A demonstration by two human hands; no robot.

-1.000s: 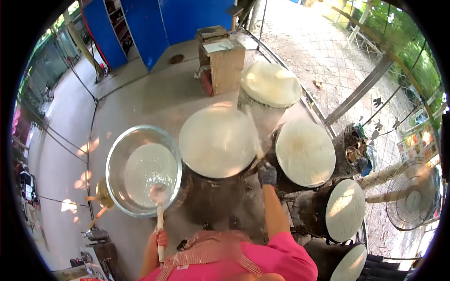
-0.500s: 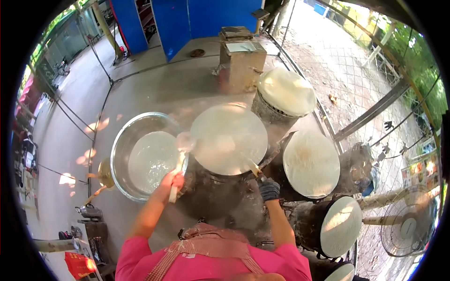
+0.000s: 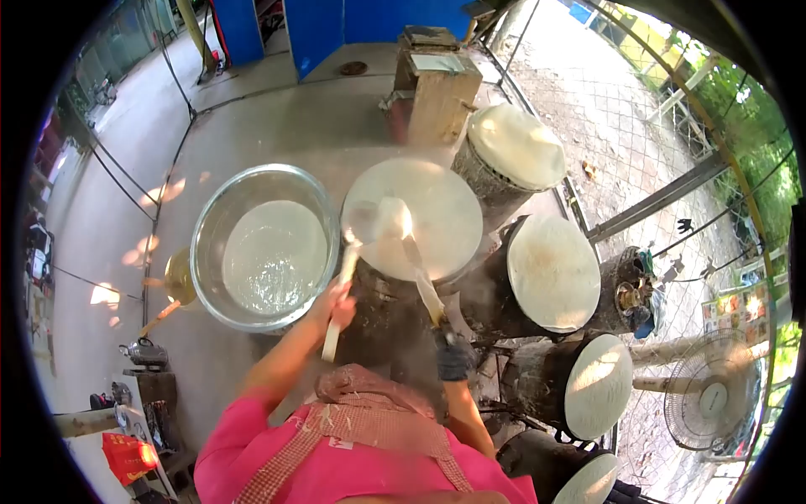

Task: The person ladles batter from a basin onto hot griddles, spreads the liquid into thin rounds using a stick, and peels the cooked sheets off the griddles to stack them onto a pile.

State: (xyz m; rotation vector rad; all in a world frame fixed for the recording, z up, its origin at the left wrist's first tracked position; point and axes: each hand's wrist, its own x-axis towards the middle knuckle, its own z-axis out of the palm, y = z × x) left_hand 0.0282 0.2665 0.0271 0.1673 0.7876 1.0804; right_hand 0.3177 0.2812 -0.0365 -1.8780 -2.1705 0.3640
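Observation:
My left hand [image 3: 336, 307] is closed around the pale wooden handle of a ladle [image 3: 342, 286]. The ladle's blurred head hangs over the left side of a round pale griddle top [image 3: 445, 197], in steam. In a dark grey glove, my right hand [image 3: 456, 359] grips a long flat spatula [image 3: 426, 284]. Its blade crosses the griddle's near rim, with the bright tip over the pale surface. Left of the griddle stands a wide metal basin [image 3: 201, 244] holding white liquid batter [image 3: 277, 256]. Whether the blade touches the griddle, I cannot tell.
More round stoves with pale tops [image 3: 554, 273] curve along my right side, one [image 3: 516, 147] behind the griddle. A box-like stand [image 3: 441, 97] is farther back. A fan [image 3: 714, 399] stands at right by the wire fence. A yellowish pot [image 3: 179, 277] sits left of the basin.
The ladle's head has moved from the basin's right rim onto the griddle's left side. My right hand has drawn down and left, its spatula now more upright. The whole view has shifted slightly.

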